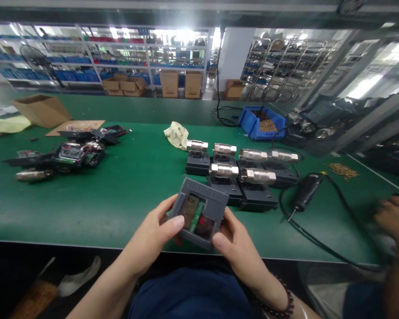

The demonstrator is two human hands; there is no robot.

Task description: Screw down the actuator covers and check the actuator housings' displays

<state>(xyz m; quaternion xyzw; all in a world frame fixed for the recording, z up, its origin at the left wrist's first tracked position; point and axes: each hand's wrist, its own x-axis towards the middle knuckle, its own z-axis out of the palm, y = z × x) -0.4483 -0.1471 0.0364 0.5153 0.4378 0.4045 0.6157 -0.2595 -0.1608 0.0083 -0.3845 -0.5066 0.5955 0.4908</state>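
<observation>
Long green table [126, 195] spans view. Cluster of dark grey housings with silver cylindrical metal fittings [239, 170] near table middle. Blue plastic bin of brass parts [262, 122] behind cluster. Grey rectangular plastic housing with exposed green circuit board [198, 212] held above near table edge. Left hand [153, 237] grips its left side, thumb on face. Right hand [234, 243] grips right side. Black electric screwdriver with cable [305, 192] lies right of cluster.

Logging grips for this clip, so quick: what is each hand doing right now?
Left hand: closed on the grey housing, gripping its left side.
Right hand: closed on the same grey housing, gripping its right side.
</observation>
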